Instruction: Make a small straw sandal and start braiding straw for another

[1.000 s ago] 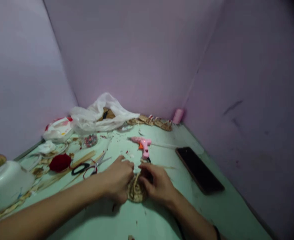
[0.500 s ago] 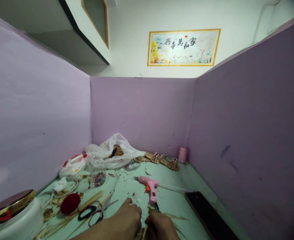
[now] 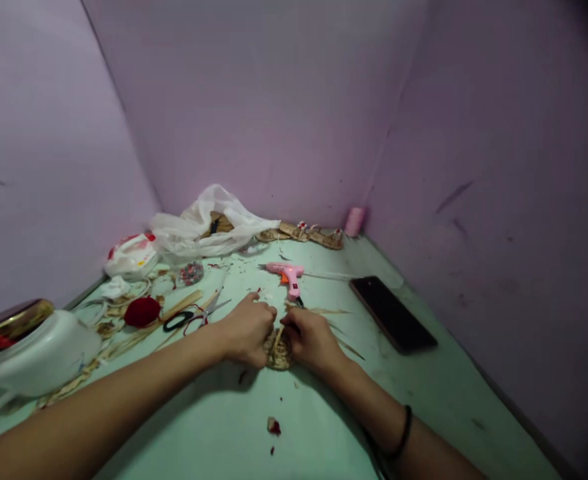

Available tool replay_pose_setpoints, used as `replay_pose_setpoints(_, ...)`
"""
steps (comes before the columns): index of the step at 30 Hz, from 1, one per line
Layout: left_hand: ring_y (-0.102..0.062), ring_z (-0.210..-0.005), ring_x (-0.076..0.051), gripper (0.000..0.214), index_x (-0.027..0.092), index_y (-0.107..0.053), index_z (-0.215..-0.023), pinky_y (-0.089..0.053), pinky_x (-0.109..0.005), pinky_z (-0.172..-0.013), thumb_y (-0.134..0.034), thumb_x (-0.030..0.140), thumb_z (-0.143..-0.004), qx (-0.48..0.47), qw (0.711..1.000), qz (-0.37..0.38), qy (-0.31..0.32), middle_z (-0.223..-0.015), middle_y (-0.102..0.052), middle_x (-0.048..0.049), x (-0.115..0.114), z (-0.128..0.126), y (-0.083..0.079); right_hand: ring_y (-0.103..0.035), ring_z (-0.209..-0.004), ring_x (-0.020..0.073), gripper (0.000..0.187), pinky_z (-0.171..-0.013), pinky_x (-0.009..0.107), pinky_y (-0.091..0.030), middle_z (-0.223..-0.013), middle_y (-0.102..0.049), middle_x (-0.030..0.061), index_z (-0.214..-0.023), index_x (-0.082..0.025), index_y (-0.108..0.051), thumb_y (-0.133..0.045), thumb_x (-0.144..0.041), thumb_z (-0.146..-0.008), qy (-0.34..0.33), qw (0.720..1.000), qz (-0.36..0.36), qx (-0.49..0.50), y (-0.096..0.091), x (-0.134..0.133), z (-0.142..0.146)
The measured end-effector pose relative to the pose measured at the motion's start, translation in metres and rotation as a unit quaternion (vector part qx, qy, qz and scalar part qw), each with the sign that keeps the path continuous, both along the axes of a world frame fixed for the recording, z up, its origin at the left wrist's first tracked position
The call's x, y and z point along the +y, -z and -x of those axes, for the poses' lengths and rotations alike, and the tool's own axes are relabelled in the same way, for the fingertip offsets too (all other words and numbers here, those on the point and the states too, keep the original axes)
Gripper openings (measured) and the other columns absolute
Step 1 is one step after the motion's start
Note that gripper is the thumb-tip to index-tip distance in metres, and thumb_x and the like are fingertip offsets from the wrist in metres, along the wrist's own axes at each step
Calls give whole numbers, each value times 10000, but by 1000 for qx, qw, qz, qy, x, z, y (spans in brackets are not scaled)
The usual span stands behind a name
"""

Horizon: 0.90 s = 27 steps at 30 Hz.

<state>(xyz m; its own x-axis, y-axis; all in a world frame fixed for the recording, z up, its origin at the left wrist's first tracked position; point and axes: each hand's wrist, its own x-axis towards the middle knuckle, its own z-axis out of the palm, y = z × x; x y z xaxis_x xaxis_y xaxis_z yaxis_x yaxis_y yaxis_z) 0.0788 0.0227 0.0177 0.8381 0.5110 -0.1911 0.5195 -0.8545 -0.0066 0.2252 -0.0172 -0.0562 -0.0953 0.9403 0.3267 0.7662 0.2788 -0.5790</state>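
Both of my hands meet over a small woven straw piece (image 3: 277, 350) on the green table (image 3: 324, 427). My left hand (image 3: 247, 330) is closed, its fingers pinching the piece from the left. From the right, my right hand (image 3: 310, 340) is curled round the same piece, a dark band on its wrist. Loose straw strips stick out past my right hand. A pink glue gun (image 3: 287, 277) lies just beyond my hands.
A dark phone (image 3: 393, 323) lies to the right. Scissors (image 3: 194, 317), a red ball (image 3: 142, 311), straw strips, a white lidded jar (image 3: 29, 350), a plastic bag (image 3: 209, 223) and a pink spool (image 3: 354, 221) sit left and back. Purple walls enclose three sides.
The camera tipped up to the wall and picture, then came back down. My hands stayed on the straw piece throughout.
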Motion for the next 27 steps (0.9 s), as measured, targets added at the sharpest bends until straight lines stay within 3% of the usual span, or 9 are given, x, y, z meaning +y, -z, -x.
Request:
replay_pose_setpoints(6,-598,-723,-232,115,154,-592,-594,-365,-445,-893,-524,230,-540,0,1000,16,12,-713,-629,-65,3,1,5,-612,-690,138,316,-613,216,-406,-800,-695,16,-1041,-177,-595,-588,-161,-725,-8,998,54,-18,-15,-12,-9)
replay_pose_setpoints(10,-582,-688,-203,82,161,-566,-571,-374,-413,-873,-532,222,-529,7,1000,18,18,-715,-620,-47,5,4,5,-598,-668,167,96,-574,249,-361,-730,-683,21,-790,-200,-660,-608,-241,-721,5,995,75,-72,-27,-23,-10)
replay_pose_setpoints(12,-569,-680,-192,77,164,-558,-562,-385,-392,-846,-545,235,-536,11,999,19,24,-714,-607,-40,5,6,4,-594,-658,166,73,-572,255,-343,-720,-679,14,-719,-214,-668,-610,-258,-716,-14,991,81,-101,-29,-25,-8)
replay_pose_setpoints(17,-555,-688,-200,122,163,-599,-624,-393,-400,-814,-547,250,-557,32,998,-3,51,-739,-589,-55,2,5,1,-597,-698,162,101,-571,254,-327,-772,-679,11,-739,-223,-667,-581,-275,-737,-35,983,93,-152,-28,-22,-6)
replay_pose_setpoints(22,-555,-685,-222,178,142,-606,-630,-405,-406,-811,-554,243,-493,65,996,-27,47,-716,-591,-83,-3,-3,0,-604,-712,169,116,-558,260,-316,-771,-681,11,-744,-223,-658,-561,-287,-743,-28,979,102,-176,-28,-21,-5)
replay_pose_setpoints(27,-557,-695,-226,206,147,-614,-651,-378,-421,-859,-547,262,-494,19,998,-29,49,-714,-601,-77,-2,0,7,-609,-696,177,110,-533,262,-300,-757,-691,3,-719,-234,-658,-562,-285,-712,-14,979,100,-178,-31,-21,-3)
